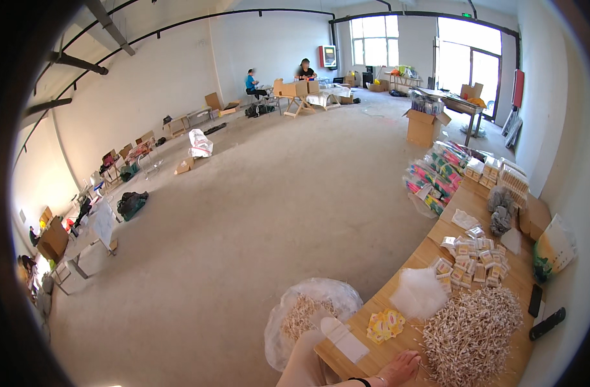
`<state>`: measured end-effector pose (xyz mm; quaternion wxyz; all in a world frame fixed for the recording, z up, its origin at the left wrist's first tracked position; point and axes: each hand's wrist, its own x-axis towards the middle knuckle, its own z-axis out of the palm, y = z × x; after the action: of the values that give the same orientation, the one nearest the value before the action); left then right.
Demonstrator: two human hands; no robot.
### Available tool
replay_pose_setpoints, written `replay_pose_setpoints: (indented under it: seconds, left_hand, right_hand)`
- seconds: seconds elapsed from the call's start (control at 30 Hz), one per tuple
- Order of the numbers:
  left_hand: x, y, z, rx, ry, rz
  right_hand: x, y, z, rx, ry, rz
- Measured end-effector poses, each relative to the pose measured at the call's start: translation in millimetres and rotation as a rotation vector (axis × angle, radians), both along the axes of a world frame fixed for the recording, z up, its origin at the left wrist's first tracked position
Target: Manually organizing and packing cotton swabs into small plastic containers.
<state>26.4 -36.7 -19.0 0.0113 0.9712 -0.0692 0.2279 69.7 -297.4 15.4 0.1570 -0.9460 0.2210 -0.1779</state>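
Note:
My right hand [401, 367], with a black band at the wrist, lies on the wooden table [398, 274] at the bottom edge. Its fingers are loosely spread and touch the near edge of a big heap of thin pale sticks [472, 335]. It holds nothing. Just left of the hand lie flat clear pouches [343, 338] and small yellow packets [385, 324]. My left hand is out of the picture. My knee [301, 361] shows beside the table.
A clear sack of sticks [308, 316] stands on the floor by the table. On the table are a pile of clear bags [418, 293], several small packed boxes [472, 258], two black devices [546, 322] and colourful packs [436, 174]. Two people [306, 68] sit far back.

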Motion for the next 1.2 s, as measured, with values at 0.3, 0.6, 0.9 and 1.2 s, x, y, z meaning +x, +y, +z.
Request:
replay_pose_setpoints:
  seconds: [0.3, 0.6, 0.9, 1.2]
  left_hand:
    - [2, -1, 1, -0.126, -0.038, -0.022]
    - [11, -5, -12, -0.617, 0.002, -0.053]
    - [19, -1, -40, -0.724, -0.018, -0.062]
    - [-1, 33, 10, -0.861, 0.157, -0.217]
  right_hand:
    - [49, -33, -72, -0.095, -0.139, 0.153]
    - [90, 20, -120, -0.522, -0.619, 0.457]
    - [29, 83, -41, -0.168, -0.515, 0.607]
    - [-28, 138, -6, -0.015, -0.082, 0.772]
